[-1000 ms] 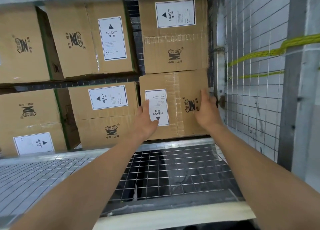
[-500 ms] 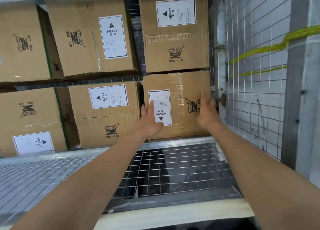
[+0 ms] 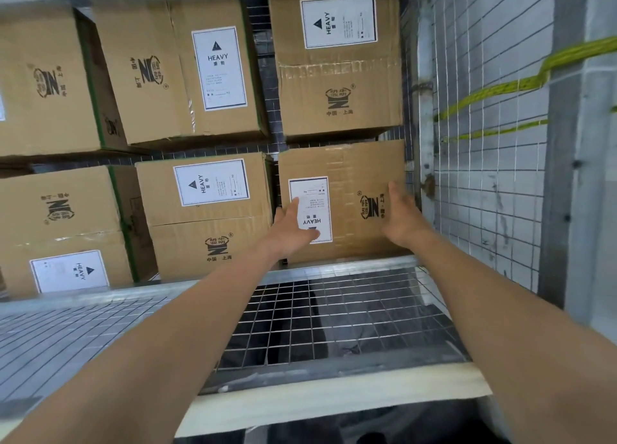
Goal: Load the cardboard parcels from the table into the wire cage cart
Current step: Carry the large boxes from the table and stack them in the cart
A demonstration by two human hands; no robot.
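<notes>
As the parcel (image 3: 347,163) sits low in the far right corner of the wire cage cart (image 3: 334,310), front face toward me, I log both hands on that face.

- Left hand (image 3: 292,228): flat on the HEAVY label (image 3: 309,193), left part of the face, fingers straight.
- Right hand (image 3: 402,220): flat by the printed logo (image 3: 370,206) near the right edge, fingers straight.
- Neither hand grips; both are spread, palms to cardboard.
- The parcel lies dead ahead of both palms, so any push runs far, away from me.
- The face is slightly wider than tall. Depth is hidden, so I cannot tell the long axis.
- The neighbour parcel (image 3: 207,206) is just left across a narrow dark gap, and the upper parcel (image 3: 337,63) is directly above.
- The mesh wall (image 3: 484,193) is just beside the right hand.

Judgement: the parcel looks almost seated.
</notes>
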